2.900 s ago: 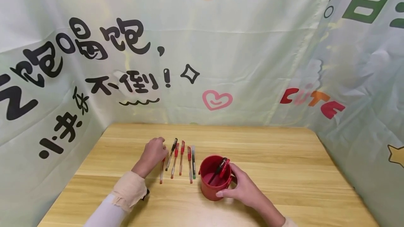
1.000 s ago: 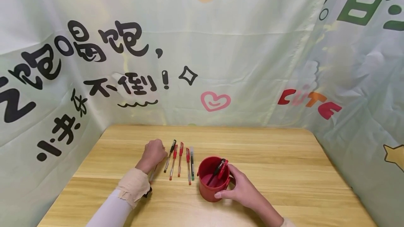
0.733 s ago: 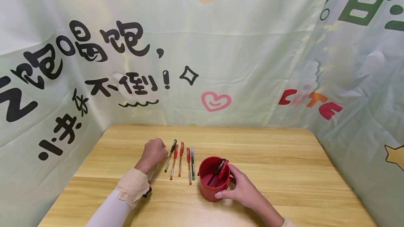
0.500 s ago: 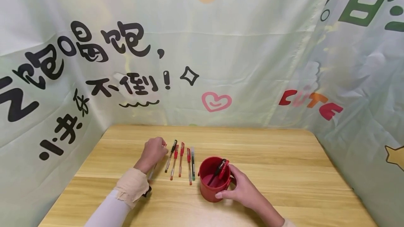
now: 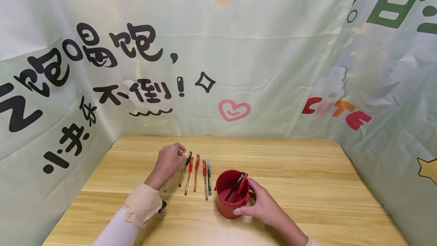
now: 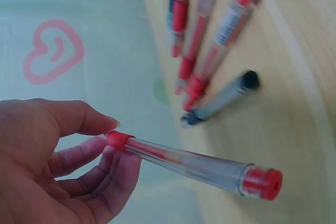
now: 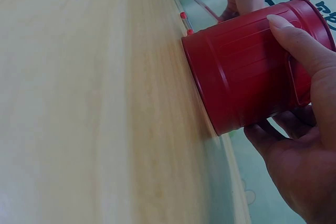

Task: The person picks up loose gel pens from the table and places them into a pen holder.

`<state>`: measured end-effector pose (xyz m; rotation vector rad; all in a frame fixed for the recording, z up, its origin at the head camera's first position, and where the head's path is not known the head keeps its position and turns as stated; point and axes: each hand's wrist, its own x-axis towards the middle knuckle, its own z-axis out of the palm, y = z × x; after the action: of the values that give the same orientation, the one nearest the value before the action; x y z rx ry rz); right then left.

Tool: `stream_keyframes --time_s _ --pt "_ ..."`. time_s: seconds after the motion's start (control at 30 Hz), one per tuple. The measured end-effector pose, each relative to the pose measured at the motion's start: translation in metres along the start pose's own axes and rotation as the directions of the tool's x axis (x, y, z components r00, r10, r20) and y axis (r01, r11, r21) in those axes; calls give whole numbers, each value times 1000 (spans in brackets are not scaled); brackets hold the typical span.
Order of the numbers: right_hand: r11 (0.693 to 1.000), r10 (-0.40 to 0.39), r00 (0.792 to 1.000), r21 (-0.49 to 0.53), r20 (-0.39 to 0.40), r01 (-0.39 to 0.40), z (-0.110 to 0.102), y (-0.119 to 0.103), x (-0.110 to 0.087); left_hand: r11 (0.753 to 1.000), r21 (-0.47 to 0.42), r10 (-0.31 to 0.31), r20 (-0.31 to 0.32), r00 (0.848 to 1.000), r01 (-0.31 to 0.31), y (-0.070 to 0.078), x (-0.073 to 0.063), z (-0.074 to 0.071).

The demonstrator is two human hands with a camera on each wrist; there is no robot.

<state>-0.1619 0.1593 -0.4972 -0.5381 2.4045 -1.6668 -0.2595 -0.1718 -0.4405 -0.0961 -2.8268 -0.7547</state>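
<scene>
My left hand [image 5: 166, 165] pinches a red gel pen [image 6: 191, 163] near its red grip, thumb against fingers. The clear barrel with its red end plug points away from the palm, above the table in the left wrist view. My right hand [image 5: 268, 205] holds a small red bucket [image 5: 226, 208] by its right side, thumb on the near wall and fingers behind. The bucket stands upright on the table. Inside it lean a black pen [image 5: 235, 186] and a red-capped pen [image 5: 243, 182].
Between left hand and bucket, several pens lie roughly side by side: a black one [image 5: 185, 170], red ones such as this red pen [image 5: 205, 179], and a green-ended pen [image 5: 209, 179]. The wooden table [image 5: 307, 185] meets printed cloth walls [image 5: 273, 67].
The left hand first reached to the leftmost red pen lying on the table, then took hold of it and raised it slightly, moving away from the body. The right hand and bucket stay put.
</scene>
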Motion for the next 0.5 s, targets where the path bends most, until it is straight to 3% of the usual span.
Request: stream_keyframes --time_s 0.27,0.5 --pt "1000 2 1000 -3 -4 -2 0 1 0 994 18 109 -89 990 -107 26 -5 -12" --pt "1000 -6 1000 -10 -3 6 0 2 0 988 -11 154 -112 982 -156 44 -13 -22"
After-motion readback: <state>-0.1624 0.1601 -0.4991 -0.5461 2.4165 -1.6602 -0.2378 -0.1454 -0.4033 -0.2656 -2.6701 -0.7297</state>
